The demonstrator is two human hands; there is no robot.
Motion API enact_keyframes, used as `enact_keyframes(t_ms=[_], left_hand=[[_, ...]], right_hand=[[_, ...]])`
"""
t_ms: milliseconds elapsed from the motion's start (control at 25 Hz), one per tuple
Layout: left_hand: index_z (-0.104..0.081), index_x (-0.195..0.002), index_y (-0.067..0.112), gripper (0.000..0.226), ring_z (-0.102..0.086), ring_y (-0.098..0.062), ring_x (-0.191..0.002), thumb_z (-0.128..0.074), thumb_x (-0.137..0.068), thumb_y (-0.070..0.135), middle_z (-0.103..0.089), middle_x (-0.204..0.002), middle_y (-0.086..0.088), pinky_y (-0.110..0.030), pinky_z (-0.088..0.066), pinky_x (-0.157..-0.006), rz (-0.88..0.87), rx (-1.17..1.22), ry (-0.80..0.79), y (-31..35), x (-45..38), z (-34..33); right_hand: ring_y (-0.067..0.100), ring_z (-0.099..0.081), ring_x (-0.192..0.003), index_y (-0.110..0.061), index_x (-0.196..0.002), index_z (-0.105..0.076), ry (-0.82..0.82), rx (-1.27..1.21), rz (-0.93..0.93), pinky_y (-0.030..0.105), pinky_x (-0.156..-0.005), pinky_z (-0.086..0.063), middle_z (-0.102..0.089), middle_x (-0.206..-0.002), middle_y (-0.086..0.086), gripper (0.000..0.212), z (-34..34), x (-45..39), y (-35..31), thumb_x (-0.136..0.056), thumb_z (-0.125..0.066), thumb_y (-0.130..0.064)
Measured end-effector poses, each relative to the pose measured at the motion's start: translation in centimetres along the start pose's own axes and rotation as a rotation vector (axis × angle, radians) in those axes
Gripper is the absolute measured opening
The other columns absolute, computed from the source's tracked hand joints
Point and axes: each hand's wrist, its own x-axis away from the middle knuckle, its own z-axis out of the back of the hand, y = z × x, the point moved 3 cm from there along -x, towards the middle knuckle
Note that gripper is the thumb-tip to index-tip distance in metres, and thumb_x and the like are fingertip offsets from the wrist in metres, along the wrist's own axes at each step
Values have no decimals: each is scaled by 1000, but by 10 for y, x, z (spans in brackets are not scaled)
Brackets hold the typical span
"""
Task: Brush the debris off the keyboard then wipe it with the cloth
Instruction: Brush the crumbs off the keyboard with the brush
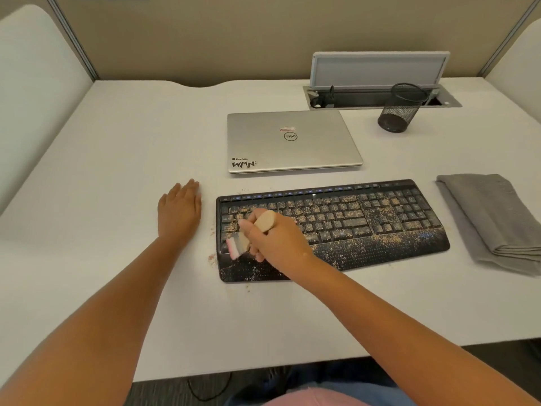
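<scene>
Desk: white cubicle tabletop point(117, 142) is carrying a crumb-strewn black keyboard point(380, 218).
Right hand point(275, 241): gripping a blurred wooden-handled brush point(265, 221), bristles seemingly pink.
Left hand point(179, 212): lying flat, fingers straight.

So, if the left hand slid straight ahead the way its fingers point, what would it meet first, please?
The left hand lies flat on the desk, fingers pointing away from the person. The way looks free up to the partition wall; the laptop seems to sit off to the right.

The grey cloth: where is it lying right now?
In the head view, the folded grey cloth lies on the desk at the far right, just beyond the keyboard's right end, untouched.
</scene>
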Motion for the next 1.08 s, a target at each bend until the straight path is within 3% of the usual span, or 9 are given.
enact_keyframes(t_ms=[120,240,400,600,760,880,1000,1080], left_hand=[[-32,-146,16,47,-22,-25,-142,-26,-102,30,-30,-153,-1,-45,-17,-114,-9,-28,-47,-3,6,-2],[-31,-146,18,48,-20,-23,-143,-25,-101,33,-28,-154,1,-45,-15,-115,6,-18,-40,-3,11,-1],[-22,-149,23,54,-12,-19,-145,-24,-100,44,-19,-157,6,-43,-7,-115,3,-49,-93,-7,8,-4],[-21,-150,25,55,-10,-18,-145,-24,-99,46,-17,-157,9,-43,-7,-116,21,-65,-94,-7,8,-6],[-21,-150,25,54,-11,-18,-145,-24,-99,44,-18,-157,9,-43,-7,-115,23,-74,-90,-5,9,-5],[-20,-150,25,54,-11,-19,-145,-22,-99,43,-17,-157,8,-44,-8,-116,26,-82,-87,-4,8,-5],[-20,-150,24,54,-11,-19,-145,-22,-99,44,-17,-157,8,-45,-8,-116,23,-90,-85,-4,9,-5],[-20,-150,24,54,-11,-19,-145,-22,-99,44,-17,-157,8,-45,-9,-116,24,-85,-86,-4,9,-5]], right_hand=[[7,-60,-52,-27,-84,-61,-84,-81,37,34,-62,-55,-69,-71,-4,14,-10,2,-3,-91,-56,-38],[5,-60,-54,-34,-88,-61,-55,-69,55,34,-62,-54,-71,-77,-6,12,-15,2,1,-92,-53,-43],[6,-59,-55,-24,-108,-63,62,-122,-52,31,-59,-52,-70,-80,-9,33,3,-22,4,-96,-42,-47],[16,-62,-64,-15,-92,-69,14,103,-56,36,-75,-54,-72,-84,-3,47,0,-50,-16,-98,-35,-47],[18,-63,-66,-13,-83,-68,140,406,-79,29,-66,-51,-71,-80,-1,54,20,-53,-13,-101,-27,-44],[8,-53,-55,-19,-72,-57,169,448,-29,23,-55,-40,-63,-64,-6,49,25,-58,-23,-102,-24,-40],[8,-54,-57,-15,-85,-62,53,335,42,25,-62,-45,-66,-74,-5,49,10,-66,-36,-101,-26,-42],[14,-59,-66,-14,-87,-65,32,443,63,30,-69,-48,-66,-76,-3,51,6,-70,-33,-101,-26,-43]])
